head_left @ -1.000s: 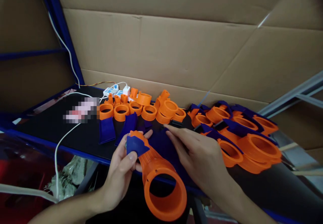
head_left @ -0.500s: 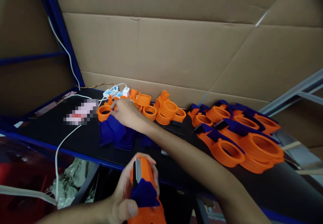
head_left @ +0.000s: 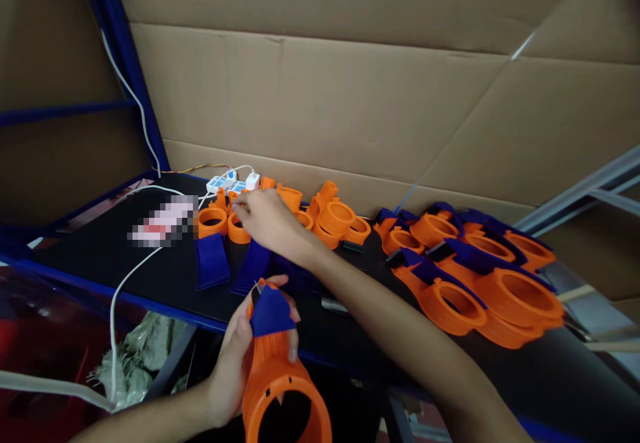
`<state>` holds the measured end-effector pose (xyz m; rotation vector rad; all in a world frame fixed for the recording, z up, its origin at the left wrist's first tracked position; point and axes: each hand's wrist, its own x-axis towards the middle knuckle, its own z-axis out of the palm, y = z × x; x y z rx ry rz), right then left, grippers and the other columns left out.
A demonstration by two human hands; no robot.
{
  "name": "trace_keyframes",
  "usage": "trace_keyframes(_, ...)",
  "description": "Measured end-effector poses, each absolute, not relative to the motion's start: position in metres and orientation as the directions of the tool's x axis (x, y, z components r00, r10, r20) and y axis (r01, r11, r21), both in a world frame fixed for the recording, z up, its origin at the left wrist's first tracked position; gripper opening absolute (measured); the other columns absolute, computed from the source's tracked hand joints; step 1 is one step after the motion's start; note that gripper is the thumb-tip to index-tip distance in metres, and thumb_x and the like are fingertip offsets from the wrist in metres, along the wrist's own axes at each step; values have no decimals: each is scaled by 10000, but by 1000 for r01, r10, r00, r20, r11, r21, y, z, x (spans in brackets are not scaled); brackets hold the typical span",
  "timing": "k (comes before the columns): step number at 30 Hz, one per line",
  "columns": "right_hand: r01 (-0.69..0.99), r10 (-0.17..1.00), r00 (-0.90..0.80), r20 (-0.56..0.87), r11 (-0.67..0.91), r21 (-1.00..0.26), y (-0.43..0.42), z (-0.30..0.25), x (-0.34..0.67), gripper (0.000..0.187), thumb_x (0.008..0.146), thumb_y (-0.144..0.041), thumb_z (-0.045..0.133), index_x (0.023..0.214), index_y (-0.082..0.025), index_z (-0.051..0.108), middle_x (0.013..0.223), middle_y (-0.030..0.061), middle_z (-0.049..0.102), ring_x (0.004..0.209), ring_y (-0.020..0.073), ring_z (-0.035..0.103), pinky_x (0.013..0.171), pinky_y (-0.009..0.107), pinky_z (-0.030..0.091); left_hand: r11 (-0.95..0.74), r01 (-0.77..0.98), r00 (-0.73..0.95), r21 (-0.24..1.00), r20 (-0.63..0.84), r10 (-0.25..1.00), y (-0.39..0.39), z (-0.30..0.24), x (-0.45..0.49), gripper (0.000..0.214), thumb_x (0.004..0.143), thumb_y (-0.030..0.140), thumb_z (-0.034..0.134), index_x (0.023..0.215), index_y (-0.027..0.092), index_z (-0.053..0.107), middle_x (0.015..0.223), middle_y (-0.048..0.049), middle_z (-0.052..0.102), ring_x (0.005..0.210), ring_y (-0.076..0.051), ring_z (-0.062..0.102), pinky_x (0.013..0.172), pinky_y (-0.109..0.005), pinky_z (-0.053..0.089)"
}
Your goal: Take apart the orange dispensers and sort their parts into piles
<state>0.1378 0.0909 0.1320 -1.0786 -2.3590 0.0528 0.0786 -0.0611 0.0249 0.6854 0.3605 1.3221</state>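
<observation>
My left hand (head_left: 233, 363) is wrapped round an orange tape dispenser (head_left: 257, 390) in front of the table's edge. Its round, hollow end faces me, and a blue plastic flap (head_left: 273, 311) covers the narrow end. A thin metal edge shows beside the flap. My right hand (head_left: 273, 220) reaches across the table above a row of orange dispenser bodies (head_left: 212, 222). Its fingers are bent and pressed together; whatever they hold, if anything, is hidden. Stacks of blue plastic flaps (head_left: 213, 263) lie below and to the left of that hand.
More orange dispensers with blue flaps (head_left: 453, 303) are piled on the table's right. A white power strip (head_left: 220, 183) with cables stands at the back, against a cardboard wall (head_left: 325, 90). A white cable (head_left: 127, 280) hangs over the front edge at left.
My right hand has moved slightly right and up, off the blue flaps. My left hand has tilted the tape dispenser, so its round opening and the blue flap now face me.
</observation>
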Motion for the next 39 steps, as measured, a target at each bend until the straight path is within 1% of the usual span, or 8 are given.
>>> trace_keyframes(3, 517, 611, -669, 422, 791, -326, 73, 152, 180, 305, 1032, -309, 456, 966, -157, 712, 805, 7, 737, 697, 87, 664, 667, 193, 470, 195, -764, 216, 616, -42, 976, -56, 32, 77, 558, 938, 630, 470, 1294, 211, 568, 719, -35, 630, 556, -146, 563, 573, -272, 484)
trace_keyframes(5, 401, 512, -742, 433, 856, -326, 54, 156, 206, 261, 1019, -351, 504, 1069, -176, 691, 886, 6, 744, 745, 89, 671, 705, 203, 478, 231, -763, 199, 604, -120, 973, -52, 36, 78, 491, 932, 595, 519, 1147, 172, 642, 650, -25, 622, 521, -141, 557, 547, -261, 477)
trace_keyframes(9, 393, 381, -818, 432, 917, -64, 19, 146, 234, 312, 970, -426, 587, 1110, -158, 660, 995, 58, 733, 880, 128, 691, 740, 230, 499, 227, -749, 140, 622, -187, 972, -47, 38, 81, 402, 886, 537, 623, 845, 141, 674, 603, -25, 634, 501, -143, 577, 524, -259, 488)
trace_keyframes(16, 414, 282, -828, 484, 891, 189, 4, 121, 242, 340, 974, -401, 582, 1143, -115, 655, 1075, 113, 741, 896, 170, 726, 769, 281, 575, 185, -716, -12, 673, -277, 961, -42, 33, 84, 369, 798, 459, 751, 1031, 188, 657, 682, 14, 694, 510, -139, 623, 490, -236, 501)
trace_keyframes(22, 430, 179, -820, 543, 820, 378, -1, 94, 249, 287, 949, -169, 556, 1145, 18, 650, 1148, 228, 717, 959, 218, 741, 755, 277, 619, 172, -625, 18, 761, -206, 978, -45, 39, 87, 311, 842, 465, 707, 832, 179, 584, 455, 55, 563, 345, -80, 467, 391, -173, 412)
trace_keyframes(33, 473, 204, -739, 642, 837, 277, -3, 82, 246, 336, 917, -70, 487, 1216, 3, 621, 1192, 192, 715, 1139, 223, 681, 904, 297, 597, 123, -595, -37, 794, -180, 983, -43, 49, 89, 304, 828, 438, 732, 966, 197, 608, 499, 55, 601, 366, -116, 529, 412, -214, 458)
trace_keyframes(36, 577, 208, -649, 732, 761, 296, 2, 89, 255, 321, 944, -105, 462, 1195, -96, 663, 1124, 115, 750, 1067, 193, 705, 819, 251, 592, 116, -564, -40, 817, -167, 985, -44, 49, 84, 290, 842, 456, 708, 900, 187, 618, 466, 60, 553, 362, -101, 504, 410, -197, 436)
trace_keyframes(39, 768, 214, -437, 874, 594, 239, 16, 105, 283, 326, 974, -148, 465, 1234, -159, 662, 1005, 100, 766, 912, 207, 728, 689, 274, 557, 81, -497, -52, 864, -122, 991, -47, 48, 75, 302, 914, 466, 615, 871, 167, 619, 488, 35, 563, 364, -74, 463, 399, -171, 384)
